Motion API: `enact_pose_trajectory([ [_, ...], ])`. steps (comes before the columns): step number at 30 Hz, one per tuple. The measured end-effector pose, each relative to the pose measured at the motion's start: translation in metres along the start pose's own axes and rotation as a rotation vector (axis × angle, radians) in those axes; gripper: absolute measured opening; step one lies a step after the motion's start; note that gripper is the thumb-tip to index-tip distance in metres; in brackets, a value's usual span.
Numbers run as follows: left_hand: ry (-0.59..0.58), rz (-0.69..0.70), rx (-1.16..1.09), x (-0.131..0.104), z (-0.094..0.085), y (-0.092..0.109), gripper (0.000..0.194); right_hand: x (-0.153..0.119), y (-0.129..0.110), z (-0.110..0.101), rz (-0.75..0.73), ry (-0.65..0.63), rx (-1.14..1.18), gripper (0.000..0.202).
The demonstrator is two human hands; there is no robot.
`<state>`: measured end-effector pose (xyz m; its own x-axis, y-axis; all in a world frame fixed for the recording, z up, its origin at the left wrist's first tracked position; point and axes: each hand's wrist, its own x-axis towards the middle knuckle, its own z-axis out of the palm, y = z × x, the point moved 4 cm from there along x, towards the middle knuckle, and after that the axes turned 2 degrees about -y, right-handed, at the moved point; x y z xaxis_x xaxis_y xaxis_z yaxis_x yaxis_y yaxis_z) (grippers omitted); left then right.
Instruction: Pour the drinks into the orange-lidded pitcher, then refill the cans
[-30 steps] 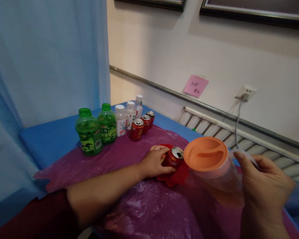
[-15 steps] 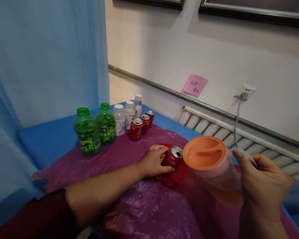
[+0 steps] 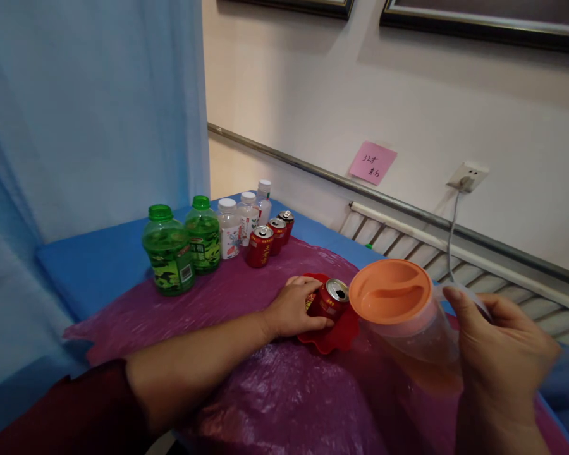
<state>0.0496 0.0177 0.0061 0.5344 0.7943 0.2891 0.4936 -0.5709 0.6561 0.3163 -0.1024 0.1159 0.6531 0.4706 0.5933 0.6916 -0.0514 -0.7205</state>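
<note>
My left hand (image 3: 299, 308) is wrapped round an opened red can (image 3: 329, 303), whose top shows a dark hole. Beneath the can lies a red scalloped dish (image 3: 332, 341). In my right hand (image 3: 502, 341) is the handle of a clear pitcher (image 3: 431, 360) with an orange lid (image 3: 391, 292). The pitcher leans toward the can, its lid close to the can's rim, and holds some brownish liquid. No stream of liquid can be made out between them.
Behind my left hand stand red cans (image 3: 260, 246), white-capped bottles (image 3: 229, 230) and two green bottles (image 3: 169, 253). Purple plastic sheeting (image 3: 284, 385) covers part of the blue table (image 3: 76, 253). Beyond are a radiator (image 3: 427, 253), a plugged-in cable (image 3: 450, 234) and a blue curtain (image 3: 90, 114).
</note>
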Motion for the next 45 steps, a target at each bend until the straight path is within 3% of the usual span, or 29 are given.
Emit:
enact_pose_trajectory([
  [45,0.007,0.014,-0.015,-0.0005,0.0005,-0.0007,0.07,0.0008,0.0052,-0.0003,-0.03,0.021,0.029,0.049],
])
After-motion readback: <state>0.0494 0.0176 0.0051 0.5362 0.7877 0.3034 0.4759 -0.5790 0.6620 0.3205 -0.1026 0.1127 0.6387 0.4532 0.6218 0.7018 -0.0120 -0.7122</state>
